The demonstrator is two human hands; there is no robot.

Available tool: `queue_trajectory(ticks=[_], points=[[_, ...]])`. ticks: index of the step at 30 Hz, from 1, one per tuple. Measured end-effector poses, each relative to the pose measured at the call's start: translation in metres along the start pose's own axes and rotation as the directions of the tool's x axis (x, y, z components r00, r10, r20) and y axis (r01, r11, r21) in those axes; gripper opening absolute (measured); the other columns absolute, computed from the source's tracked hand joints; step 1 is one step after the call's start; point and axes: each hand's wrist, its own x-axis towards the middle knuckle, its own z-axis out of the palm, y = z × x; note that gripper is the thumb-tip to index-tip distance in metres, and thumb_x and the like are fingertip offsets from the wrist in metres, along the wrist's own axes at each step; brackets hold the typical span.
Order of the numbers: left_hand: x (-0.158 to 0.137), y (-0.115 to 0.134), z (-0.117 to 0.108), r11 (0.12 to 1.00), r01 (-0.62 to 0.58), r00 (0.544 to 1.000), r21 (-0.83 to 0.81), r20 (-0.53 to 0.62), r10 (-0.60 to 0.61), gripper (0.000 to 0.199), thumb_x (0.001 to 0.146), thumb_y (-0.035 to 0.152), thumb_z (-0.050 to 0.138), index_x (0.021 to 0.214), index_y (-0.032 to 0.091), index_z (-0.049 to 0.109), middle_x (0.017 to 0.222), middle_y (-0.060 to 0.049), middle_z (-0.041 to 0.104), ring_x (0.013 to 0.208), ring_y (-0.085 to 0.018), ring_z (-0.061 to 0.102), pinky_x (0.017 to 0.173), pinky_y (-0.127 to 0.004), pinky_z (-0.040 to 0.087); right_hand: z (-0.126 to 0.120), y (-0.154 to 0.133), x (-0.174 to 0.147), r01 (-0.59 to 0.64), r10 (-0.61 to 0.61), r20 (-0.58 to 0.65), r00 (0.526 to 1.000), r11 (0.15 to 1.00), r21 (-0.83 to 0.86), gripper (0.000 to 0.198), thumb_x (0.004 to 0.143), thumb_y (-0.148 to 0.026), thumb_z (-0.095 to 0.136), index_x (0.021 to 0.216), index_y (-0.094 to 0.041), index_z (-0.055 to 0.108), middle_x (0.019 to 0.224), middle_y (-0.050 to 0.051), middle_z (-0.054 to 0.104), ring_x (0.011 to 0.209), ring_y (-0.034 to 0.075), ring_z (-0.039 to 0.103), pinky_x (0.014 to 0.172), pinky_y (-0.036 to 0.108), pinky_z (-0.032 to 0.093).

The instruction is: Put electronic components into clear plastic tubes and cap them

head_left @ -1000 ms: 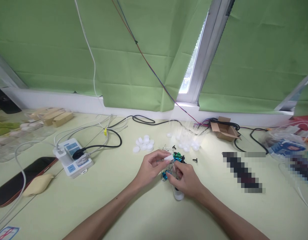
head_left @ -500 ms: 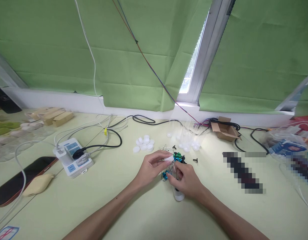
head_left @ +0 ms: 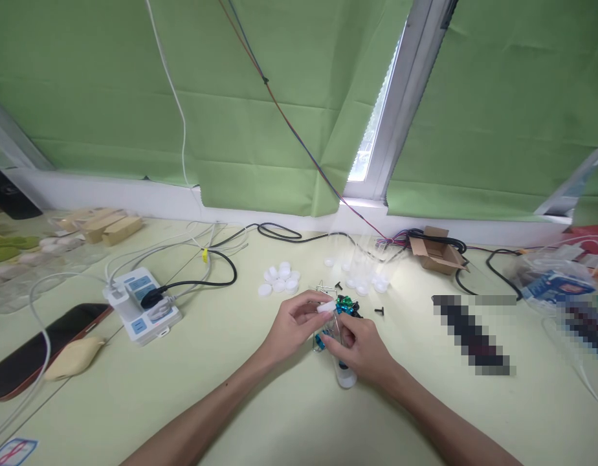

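Note:
My left hand (head_left: 290,329) pinches a white round cap (head_left: 327,307) between thumb and fingers. Just below the cap, my right hand (head_left: 365,348) is closed around a clear plastic tube (head_left: 346,378), which slants with its base toward me. A dark piece shows inside the tube near its base. The cap is at the tube's upper end; whether it sits on it is unclear. Behind my fingers lies a cluster of shiny blue and green small parts (head_left: 346,303), with thin wire pieces beside it. One blue part (head_left: 320,340) shows between my hands.
Several white caps (head_left: 279,285) lie beyond my left hand. Clear tubes (head_left: 362,275) stand behind the parts. A black T-shaped piece (head_left: 379,311) lies to the right. A power strip (head_left: 146,307), cables, a phone (head_left: 41,343) and a small cardboard box (head_left: 435,254) are around.
The cap has tilted slightly in my left fingers, and the tube's base has risen a little. My hands are in nearly the same place.

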Motion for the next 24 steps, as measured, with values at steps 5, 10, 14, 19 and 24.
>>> queue_trajectory(ticks=[5, 10, 14, 19, 24], points=[[0.0, 0.0, 0.002, 1.0, 0.002, 0.998, -0.002, -0.068, -0.002, 0.022, 0.082, 0.031, 0.072, 0.101, 0.019, 0.072, 0.107, -0.009, 0.069, 0.101, -0.024, 0.066, 0.088, -0.036, 0.056, -0.002, 0.003, 0.001, 0.012, -0.012, -0.004, 1.0, 1.0, 0.017, 0.036, 0.096, -0.037, 0.045, 0.064, -0.02, 0.047, 0.056, -0.004, 0.042, 0.052, 0.012, 0.039, 0.053, 0.025, 0.031], [0.003, 0.004, 0.0, 0.999, -0.046, 0.988, 0.002, -0.15, 0.046, 0.021, 0.081, 0.031, 0.073, 0.098, 0.019, 0.072, 0.107, -0.009, 0.068, 0.093, -0.021, 0.067, 0.083, -0.034, 0.057, -0.014, 0.008, 0.004, -0.011, 0.015, -0.125, 0.992, 0.999, 0.036, 0.045, 0.103, -0.037, 0.027, 0.082, -0.018, 0.062, 0.057, -0.003, 0.047, 0.053, 0.014, 0.045, 0.056, 0.026, 0.036], [0.003, 0.004, -0.003, 0.979, -0.18, 0.966, 0.091, -0.169, 0.193, 0.018, 0.083, 0.027, 0.071, 0.099, 0.021, 0.073, 0.105, -0.009, 0.068, 0.102, -0.022, 0.064, 0.087, -0.034, 0.055, -0.027, 0.013, 0.011, -0.076, 0.077, -0.283, 0.956, 0.997, 0.014, 0.044, 0.103, -0.038, 0.03, 0.079, -0.018, 0.061, 0.058, -0.002, 0.048, 0.053, 0.014, 0.046, 0.054, 0.026, 0.036], [-0.003, 0.002, 0.001, 0.941, -0.299, 0.947, 0.161, -0.072, 0.313, 0.019, 0.086, 0.021, 0.068, 0.103, 0.024, 0.074, 0.11, -0.01, 0.067, 0.107, -0.023, 0.061, 0.092, -0.038, 0.053, -0.037, 0.026, 0.02, -0.111, 0.05, -0.388, 0.92, 0.984, -0.137, 0.022, 0.096, -0.034, 0.049, 0.086, -0.018, 0.061, 0.072, 0.003, 0.061, 0.065, 0.017, 0.054, 0.063, 0.029, 0.043], [-0.008, 0.004, 0.007, 0.935, -0.309, 0.947, 0.177, -0.039, 0.32, 0.019, 0.088, 0.02, 0.065, 0.105, 0.024, 0.072, 0.111, -0.011, 0.067, 0.108, -0.024, 0.062, 0.091, -0.038, 0.054, -0.033, 0.048, 0.02, -0.09, 0.016, -0.264, 0.964, 0.958, -0.272, 0.021, 0.091, -0.022, 0.051, 0.106, -0.016, 0.064, 0.094, 0.01, 0.068, 0.09, 0.026, 0.06, 0.082, 0.041, 0.047]])
